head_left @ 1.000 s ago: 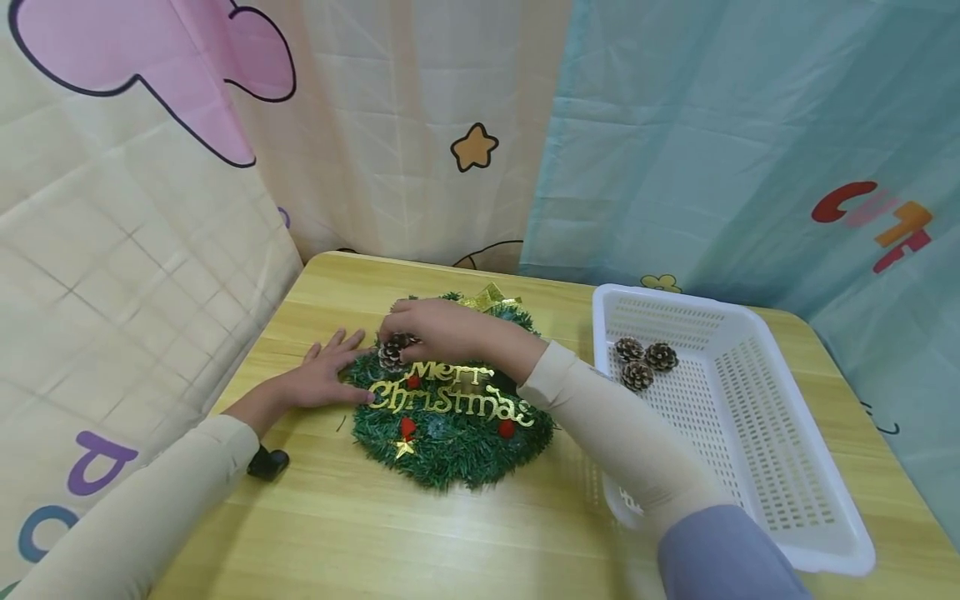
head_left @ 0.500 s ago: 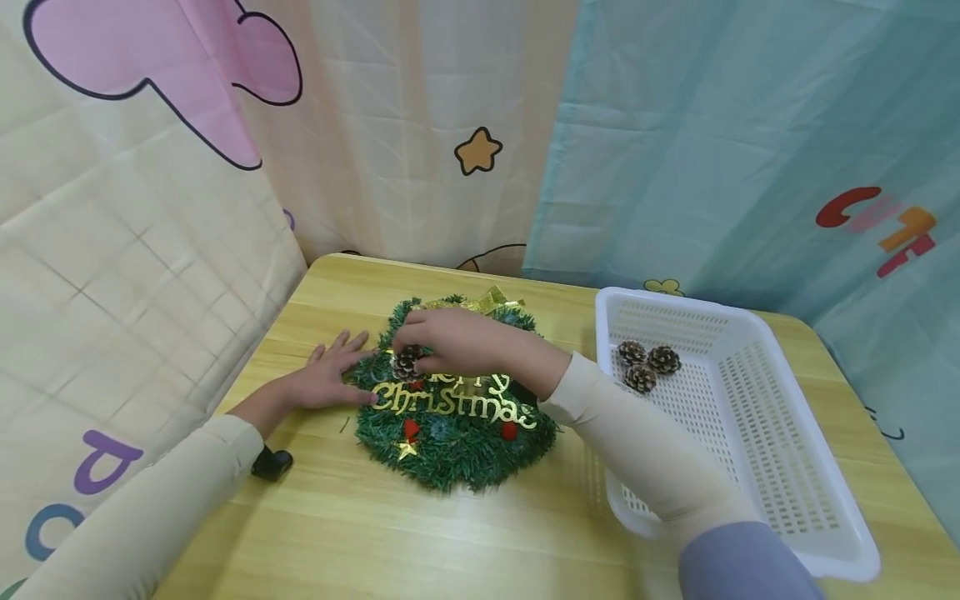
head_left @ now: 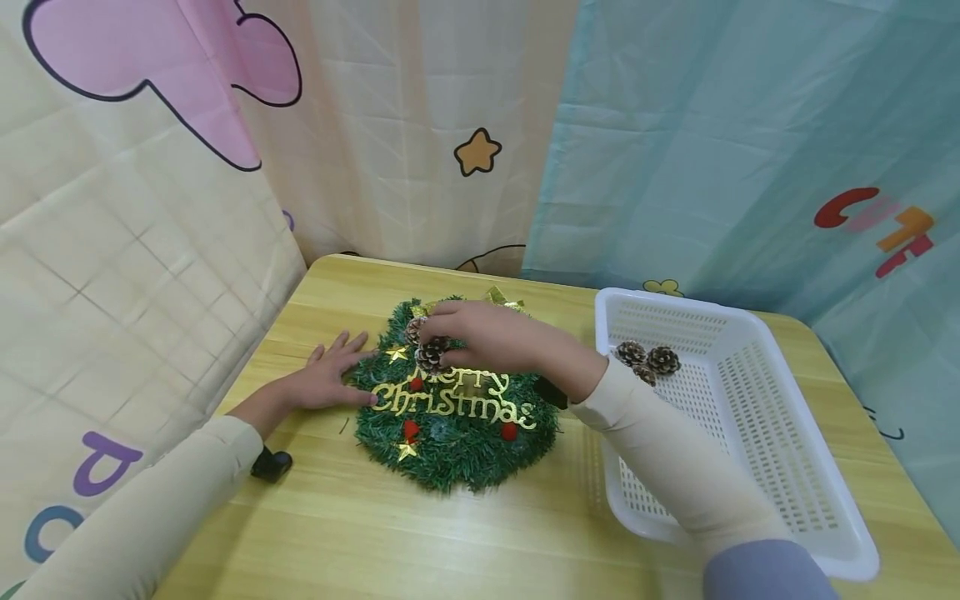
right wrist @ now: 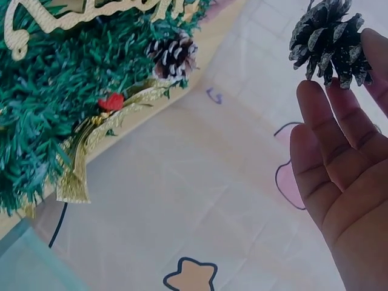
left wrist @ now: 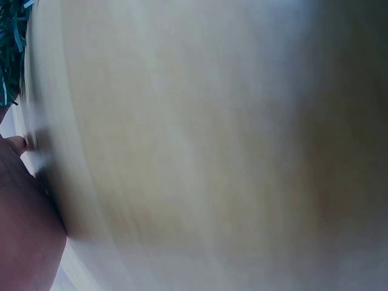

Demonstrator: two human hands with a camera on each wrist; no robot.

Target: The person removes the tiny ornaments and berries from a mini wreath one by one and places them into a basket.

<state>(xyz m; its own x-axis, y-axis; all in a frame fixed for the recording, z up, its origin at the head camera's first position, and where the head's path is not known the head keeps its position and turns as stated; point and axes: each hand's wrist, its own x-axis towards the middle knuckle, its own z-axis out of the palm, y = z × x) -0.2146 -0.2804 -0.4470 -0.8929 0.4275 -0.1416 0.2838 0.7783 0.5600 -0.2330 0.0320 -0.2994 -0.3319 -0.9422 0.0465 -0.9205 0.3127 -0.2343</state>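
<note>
My right hand pinches a brown, white-tipped pine cone over the upper left of a green tinsel wreath. In the right wrist view the pinched pine cone sits between thumb and fingertips, apart from the wreath. Another pine cone rests on the wreath by its gold ribbon. My left hand lies with fingers spread at the wreath's left edge, thumb at the gold "Merry Christmas" lettering. The left wrist view shows mostly blurred table.
A white plastic basket stands at the right of the wooden table, with several pine cones in its far left corner. A small black object lies beside my left wrist. Printed curtains hang behind and along the left.
My right hand has shifted rightward with the pinched pine cone. A gold star and another pine cone on the wreath have come into sight. My left hand stays put.
</note>
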